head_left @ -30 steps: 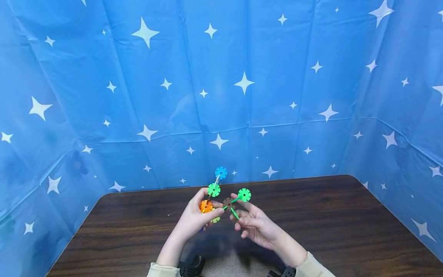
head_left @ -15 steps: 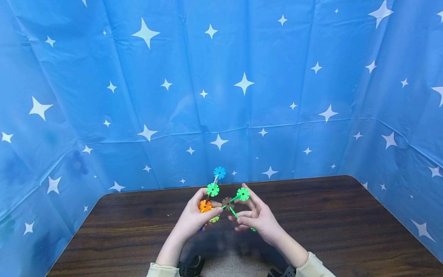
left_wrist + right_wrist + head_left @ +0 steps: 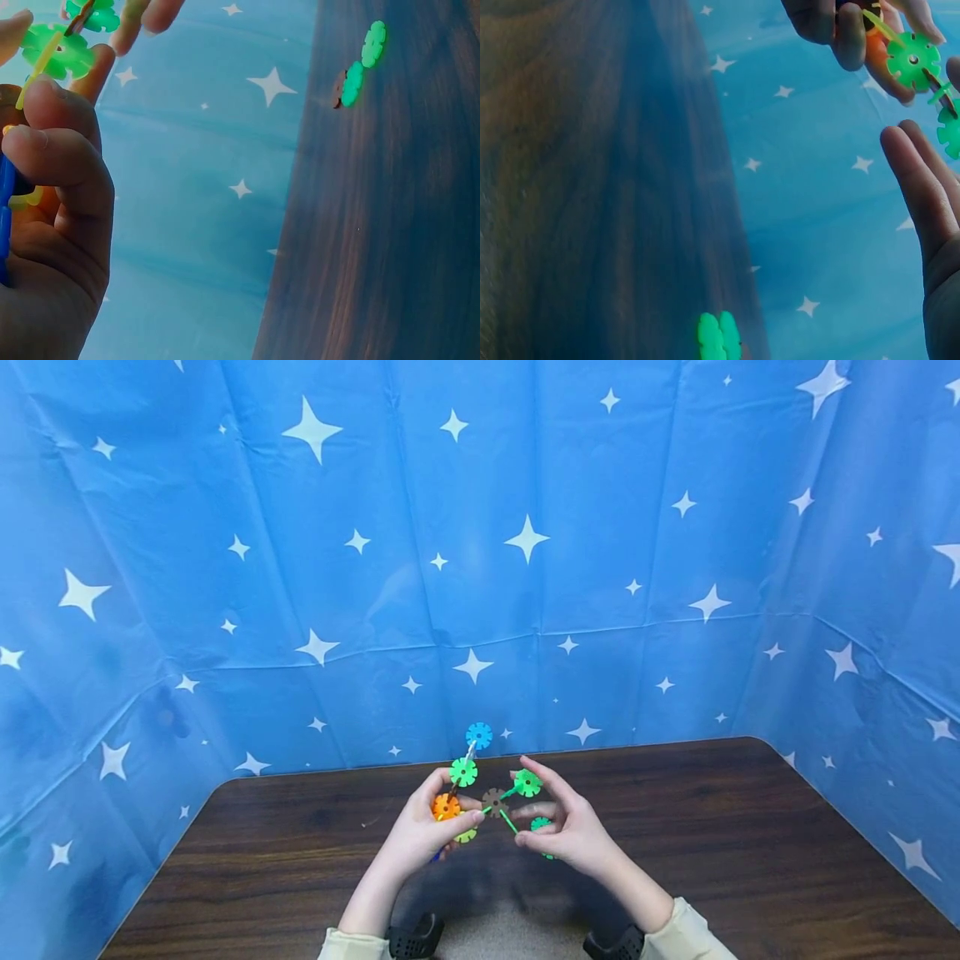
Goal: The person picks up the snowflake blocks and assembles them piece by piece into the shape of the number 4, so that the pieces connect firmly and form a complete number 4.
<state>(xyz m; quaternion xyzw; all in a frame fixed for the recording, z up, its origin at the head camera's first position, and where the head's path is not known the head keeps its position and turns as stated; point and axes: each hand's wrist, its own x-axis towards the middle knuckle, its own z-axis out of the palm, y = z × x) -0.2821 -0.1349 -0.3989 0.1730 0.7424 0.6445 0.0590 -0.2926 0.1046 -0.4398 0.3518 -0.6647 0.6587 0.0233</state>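
Several joined discs (image 3: 460, 769) are pinched in your left hand (image 3: 420, 828); just beside it, your right hand (image 3: 579, 837) has its fingers apart.

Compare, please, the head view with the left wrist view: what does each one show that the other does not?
Only the head view shows the light blue disc at the top, both sleeves and the black wristbands.

Only the left wrist view shows a brown piece beside two green discs, seen against the tabletop away from the left hand; I cannot find that brown piece in the head view.

Both show the left hand holding the linked discs, the tabletop and the starry blue curtain.
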